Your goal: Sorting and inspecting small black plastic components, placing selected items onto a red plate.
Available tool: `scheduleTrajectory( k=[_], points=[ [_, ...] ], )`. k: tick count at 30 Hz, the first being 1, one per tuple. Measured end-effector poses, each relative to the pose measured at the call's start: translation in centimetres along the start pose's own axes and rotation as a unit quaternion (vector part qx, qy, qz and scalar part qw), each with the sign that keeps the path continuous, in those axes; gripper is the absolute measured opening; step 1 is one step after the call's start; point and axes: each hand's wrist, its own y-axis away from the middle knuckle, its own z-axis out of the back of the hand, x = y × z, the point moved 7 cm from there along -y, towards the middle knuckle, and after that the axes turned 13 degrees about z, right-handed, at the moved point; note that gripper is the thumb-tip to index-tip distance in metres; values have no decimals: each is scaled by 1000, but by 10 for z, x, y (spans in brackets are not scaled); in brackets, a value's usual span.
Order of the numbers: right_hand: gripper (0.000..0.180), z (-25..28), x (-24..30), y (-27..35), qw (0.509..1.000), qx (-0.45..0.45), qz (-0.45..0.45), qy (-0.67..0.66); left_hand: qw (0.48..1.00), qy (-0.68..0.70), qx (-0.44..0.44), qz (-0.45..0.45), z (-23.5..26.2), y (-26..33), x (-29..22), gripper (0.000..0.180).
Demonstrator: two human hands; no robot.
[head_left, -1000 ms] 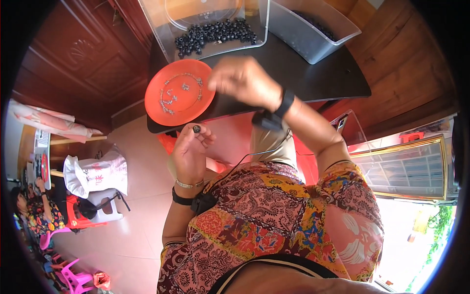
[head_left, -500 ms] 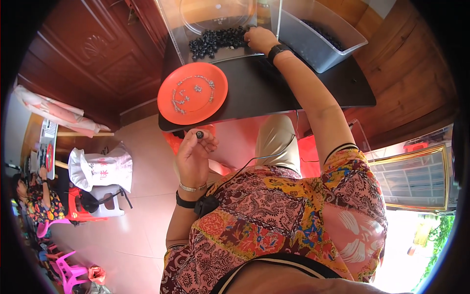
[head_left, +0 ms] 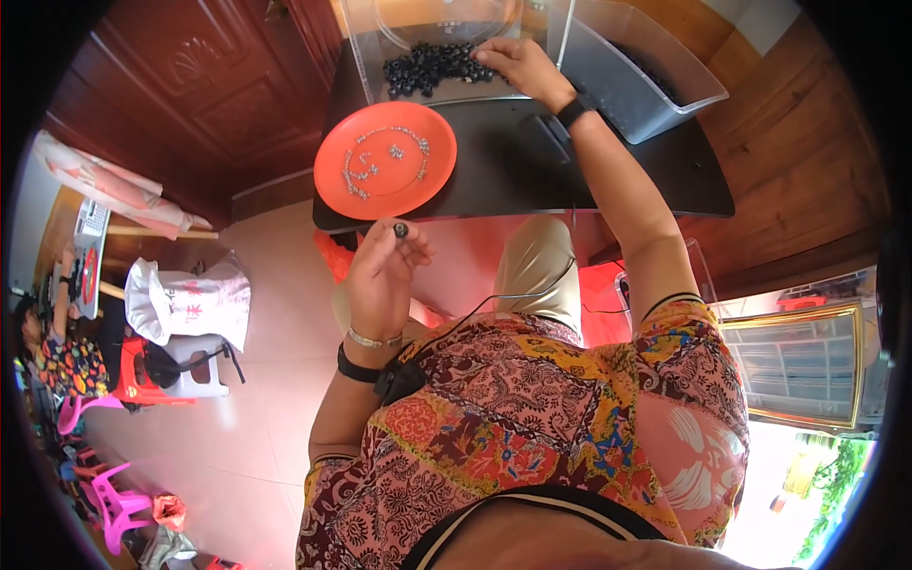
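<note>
My left hand is raised just off the table's near edge, below the red plate. Its thumb and fingers pinch a small black cylindrical piece with a round end facing up. My right hand reaches to a pile of small black pieces in a clear plastic bin. Thumb and index fingertips are pressed together at the right end of this pile; whatever they pinch is too small to make out. On the red plate, tiny silvery pieces lie in a ring, with small clusters inside it.
A grey translucent tub with dark pieces stands right of the bin on the black table. A thin cable runs across my lap. At left are a white sack, plastic stools and another person.
My right hand has shifted slightly right and lifted at the pile, with its fingertips now showing above the pieces. The left hand still holds the black piece. The whole view has shifted a little.
</note>
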Motion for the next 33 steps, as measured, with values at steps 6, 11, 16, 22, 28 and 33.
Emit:
scheduleTrajectory(
  k=[6,11,16,22,28,33],
  points=[
    [22,-39,96,62,942,83,121,-301,999,-28,33,-18,-26,-10,-13,20],
    [18,-50,122,92,920,114,153,-341,998,-39,54,-14,-43,-17,-11,22],
    [18,-55,128,104,919,118,144,-348,996,-51,79,2,-47,-19,-2,23],
    [19,-63,115,115,920,122,148,-341,997,-49,52,0,-48,-14,0,22],
    [17,-63,118,120,915,102,135,-366,997,-47,63,4,-43,-14,1,22],
    [16,-62,124,121,937,91,131,-312,997,-43,56,2,-40,-15,0,23]
  ],
)
